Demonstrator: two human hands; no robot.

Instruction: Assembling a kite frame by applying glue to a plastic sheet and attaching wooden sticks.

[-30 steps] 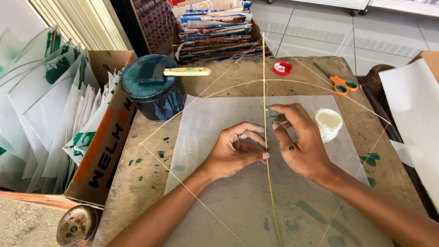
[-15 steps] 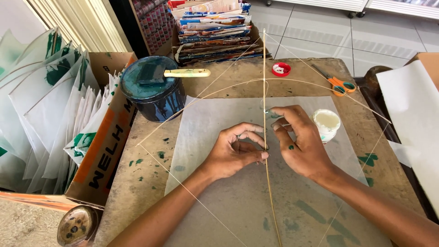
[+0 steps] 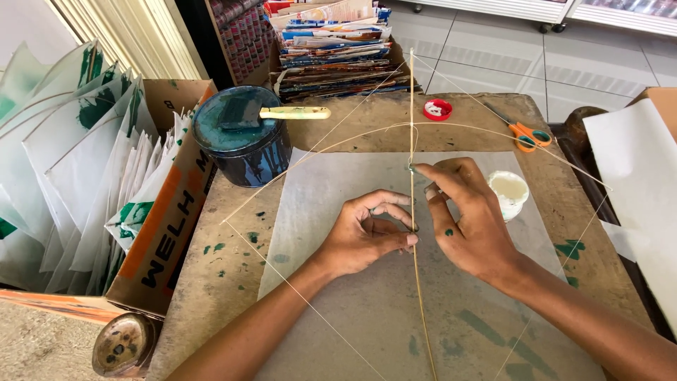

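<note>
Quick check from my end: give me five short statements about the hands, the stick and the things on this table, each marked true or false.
1. Both hands, left hand and right hand, pinch the upright thin stick. True.
2. The scissors lie in the left hand. False: they lie on the table, far right.
3. A brush rests on the dark tin. True.
4. The red cap sits on the tin. False: it lies on the table.
5. The white cup is beside the right hand. True.
</note>
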